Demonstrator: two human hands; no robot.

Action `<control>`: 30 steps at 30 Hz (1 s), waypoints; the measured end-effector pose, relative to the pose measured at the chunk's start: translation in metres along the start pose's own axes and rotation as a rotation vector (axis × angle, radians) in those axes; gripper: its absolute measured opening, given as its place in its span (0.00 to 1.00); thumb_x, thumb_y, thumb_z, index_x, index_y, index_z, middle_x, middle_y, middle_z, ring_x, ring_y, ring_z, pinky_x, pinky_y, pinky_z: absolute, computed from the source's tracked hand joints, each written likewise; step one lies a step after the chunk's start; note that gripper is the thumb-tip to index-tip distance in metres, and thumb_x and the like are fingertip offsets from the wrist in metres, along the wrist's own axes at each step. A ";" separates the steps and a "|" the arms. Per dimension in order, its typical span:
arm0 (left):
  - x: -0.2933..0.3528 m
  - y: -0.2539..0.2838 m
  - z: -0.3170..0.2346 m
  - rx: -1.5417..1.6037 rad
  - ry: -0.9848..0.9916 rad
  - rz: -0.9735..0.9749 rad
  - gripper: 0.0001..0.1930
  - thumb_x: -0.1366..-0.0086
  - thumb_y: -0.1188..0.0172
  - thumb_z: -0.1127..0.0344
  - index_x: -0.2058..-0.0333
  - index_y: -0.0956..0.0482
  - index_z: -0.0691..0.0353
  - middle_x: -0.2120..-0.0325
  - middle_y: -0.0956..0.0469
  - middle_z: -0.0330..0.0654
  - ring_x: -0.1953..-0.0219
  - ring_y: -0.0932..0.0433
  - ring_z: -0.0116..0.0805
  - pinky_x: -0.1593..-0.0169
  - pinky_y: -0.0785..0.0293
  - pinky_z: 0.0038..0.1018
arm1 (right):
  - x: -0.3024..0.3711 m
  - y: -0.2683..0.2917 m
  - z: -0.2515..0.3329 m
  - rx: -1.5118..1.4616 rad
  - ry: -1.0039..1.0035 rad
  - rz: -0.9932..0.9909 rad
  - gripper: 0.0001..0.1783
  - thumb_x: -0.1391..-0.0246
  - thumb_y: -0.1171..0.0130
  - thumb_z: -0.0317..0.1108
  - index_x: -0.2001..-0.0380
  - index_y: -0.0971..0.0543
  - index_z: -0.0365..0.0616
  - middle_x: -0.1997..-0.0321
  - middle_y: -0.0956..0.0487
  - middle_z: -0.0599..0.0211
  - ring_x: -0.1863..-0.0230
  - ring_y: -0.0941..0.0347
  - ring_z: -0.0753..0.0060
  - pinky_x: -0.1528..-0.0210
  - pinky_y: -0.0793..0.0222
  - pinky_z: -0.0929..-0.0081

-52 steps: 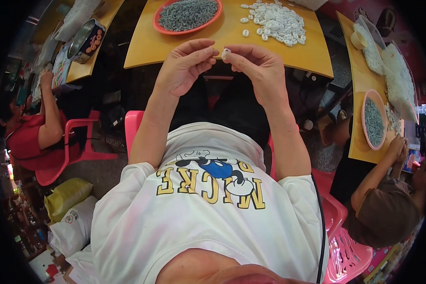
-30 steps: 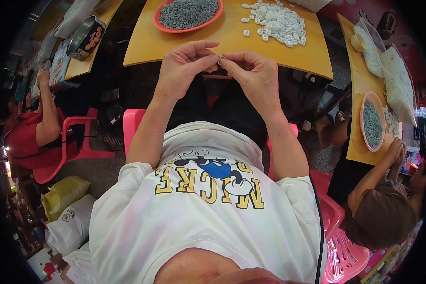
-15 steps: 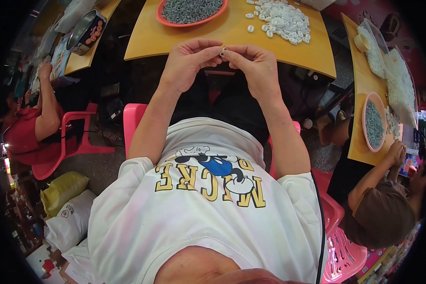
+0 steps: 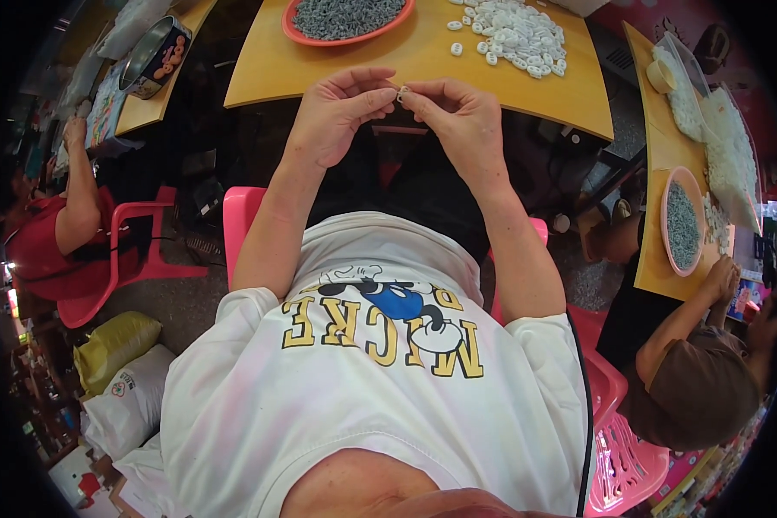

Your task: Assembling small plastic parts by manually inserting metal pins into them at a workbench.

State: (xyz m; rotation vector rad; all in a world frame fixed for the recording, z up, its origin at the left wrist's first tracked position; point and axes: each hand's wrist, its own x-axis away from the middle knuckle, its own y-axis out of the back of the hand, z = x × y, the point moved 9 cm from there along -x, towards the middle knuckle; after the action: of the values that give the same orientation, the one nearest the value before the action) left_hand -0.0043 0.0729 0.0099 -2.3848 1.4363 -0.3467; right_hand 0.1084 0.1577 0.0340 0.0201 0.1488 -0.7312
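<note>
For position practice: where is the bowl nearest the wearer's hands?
The bowl sits at the head view's top, left of centre, left of the white pieces.

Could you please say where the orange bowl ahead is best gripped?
I'd grip the orange bowl by opposite sides of its rim, left hand and right hand approaching from the near side: it looks wide, its near rim is unobstructed, and grey pieces fill its inside.

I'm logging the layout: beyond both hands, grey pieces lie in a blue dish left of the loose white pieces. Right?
The dish is orange-red, not blue, as the head view shows; beyond the left hand and right hand, grey pieces lie in it, left of the loose white pieces.
</note>
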 end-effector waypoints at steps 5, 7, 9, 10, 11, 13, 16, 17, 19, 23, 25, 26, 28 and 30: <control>0.002 0.004 0.002 0.026 0.021 -0.002 0.13 0.43 0.44 0.76 0.57 0.26 0.66 0.67 0.22 0.43 0.66 0.22 0.29 0.60 0.24 0.21 | -0.001 0.002 0.002 -0.028 0.020 -0.006 0.10 0.52 0.40 0.29 0.66 0.21 0.34 0.74 0.22 0.71 0.74 0.31 0.87 0.70 0.34 0.89; 0.001 0.004 0.003 0.037 0.018 0.002 0.13 0.43 0.44 0.76 0.57 0.26 0.66 0.66 0.22 0.43 0.65 0.22 0.30 0.59 0.24 0.22 | -0.001 0.001 0.001 -0.027 0.026 0.012 0.10 0.52 0.39 0.29 0.66 0.21 0.34 0.74 0.21 0.71 0.74 0.31 0.87 0.70 0.34 0.89; 0.001 0.003 0.003 0.041 0.014 0.007 0.13 0.43 0.44 0.76 0.57 0.26 0.66 0.66 0.22 0.43 0.65 0.22 0.30 0.59 0.24 0.22 | -0.001 0.000 0.001 -0.021 0.022 0.017 0.10 0.52 0.39 0.29 0.66 0.21 0.34 0.74 0.21 0.70 0.74 0.31 0.87 0.70 0.34 0.89; 0.001 0.003 0.003 0.046 0.011 0.012 0.13 0.43 0.44 0.76 0.57 0.26 0.66 0.66 0.22 0.43 0.65 0.22 0.30 0.58 0.24 0.22 | 0.000 0.000 0.001 -0.015 0.018 0.023 0.10 0.52 0.39 0.28 0.66 0.21 0.35 0.74 0.21 0.70 0.74 0.30 0.87 0.70 0.34 0.89; 0.001 0.002 0.003 0.046 0.012 0.012 0.13 0.43 0.44 0.76 0.57 0.26 0.66 0.66 0.22 0.43 0.65 0.22 0.30 0.58 0.24 0.22 | 0.000 0.000 0.002 -0.015 0.018 0.022 0.10 0.52 0.39 0.28 0.66 0.21 0.35 0.74 0.21 0.70 0.74 0.30 0.87 0.70 0.34 0.89; 0.002 0.001 0.002 0.031 0.008 0.020 0.13 0.43 0.44 0.76 0.57 0.26 0.66 0.66 0.22 0.44 0.65 0.22 0.30 0.58 0.24 0.23 | 0.000 0.000 0.002 -0.008 -0.002 0.025 0.10 0.52 0.39 0.29 0.67 0.21 0.35 0.74 0.21 0.70 0.74 0.30 0.87 0.70 0.34 0.89; 0.002 0.001 0.002 0.022 0.005 0.015 0.13 0.43 0.43 0.76 0.57 0.26 0.67 0.66 0.22 0.44 0.65 0.22 0.30 0.58 0.25 0.23 | 0.001 0.000 0.006 0.023 -0.002 0.026 0.10 0.52 0.39 0.29 0.67 0.21 0.35 0.75 0.21 0.71 0.74 0.30 0.87 0.70 0.34 0.89; 0.002 0.001 0.002 0.023 0.006 0.015 0.13 0.43 0.43 0.76 0.57 0.26 0.67 0.66 0.22 0.44 0.65 0.22 0.30 0.58 0.25 0.23 | 0.001 0.000 0.006 0.023 -0.003 0.026 0.10 0.52 0.39 0.29 0.67 0.21 0.35 0.75 0.21 0.71 0.74 0.30 0.87 0.70 0.34 0.89; 0.001 0.002 0.003 0.023 0.009 0.011 0.13 0.43 0.43 0.76 0.57 0.26 0.68 0.67 0.22 0.44 0.66 0.22 0.30 0.58 0.25 0.23 | 0.002 -0.001 0.005 0.011 -0.011 0.030 0.10 0.52 0.40 0.29 0.67 0.21 0.35 0.74 0.21 0.71 0.74 0.30 0.87 0.70 0.34 0.89; 0.002 0.004 0.003 -0.013 0.004 0.000 0.13 0.43 0.43 0.76 0.57 0.26 0.68 0.67 0.22 0.44 0.66 0.22 0.30 0.58 0.25 0.23 | 0.003 -0.003 0.006 0.009 -0.014 0.037 0.09 0.52 0.40 0.29 0.67 0.21 0.35 0.75 0.21 0.71 0.74 0.30 0.87 0.70 0.34 0.89; 0.003 0.001 -0.003 -0.107 -0.047 0.017 0.14 0.44 0.42 0.76 0.57 0.26 0.68 0.68 0.22 0.44 0.67 0.23 0.28 0.59 0.25 0.21 | 0.004 -0.003 0.011 0.065 0.033 0.022 0.09 0.52 0.40 0.29 0.68 0.20 0.35 0.75 0.21 0.71 0.75 0.30 0.88 0.71 0.34 0.89; 0.003 0.000 -0.004 -0.106 -0.046 0.017 0.14 0.44 0.42 0.76 0.57 0.26 0.68 0.68 0.22 0.44 0.67 0.23 0.28 0.59 0.25 0.21 | 0.005 -0.005 0.007 0.065 0.032 0.022 0.09 0.52 0.40 0.29 0.68 0.20 0.35 0.75 0.21 0.71 0.75 0.30 0.88 0.71 0.34 0.89; 0.003 -0.003 -0.012 -0.267 -0.106 0.014 0.16 0.45 0.41 0.76 0.56 0.27 0.68 0.69 0.22 0.43 0.69 0.24 0.26 0.62 0.27 0.20 | 0.008 -0.004 0.019 0.273 0.255 -0.053 0.08 0.52 0.40 0.28 0.69 0.20 0.35 0.76 0.21 0.71 0.75 0.29 0.88 0.72 0.34 0.90; 0.003 -0.004 -0.013 -0.279 -0.103 0.023 0.17 0.45 0.41 0.76 0.55 0.27 0.68 0.70 0.22 0.42 0.69 0.24 0.25 0.62 0.28 0.19 | 0.010 -0.004 0.020 0.310 0.274 -0.061 0.07 0.52 0.40 0.28 0.70 0.20 0.35 0.76 0.21 0.70 0.75 0.29 0.88 0.73 0.34 0.90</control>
State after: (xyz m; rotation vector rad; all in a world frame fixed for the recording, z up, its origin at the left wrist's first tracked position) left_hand -0.0045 0.0702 0.0234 -2.5551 1.5499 -0.0166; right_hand 0.1154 0.1465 0.0529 0.4138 0.2973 -0.8046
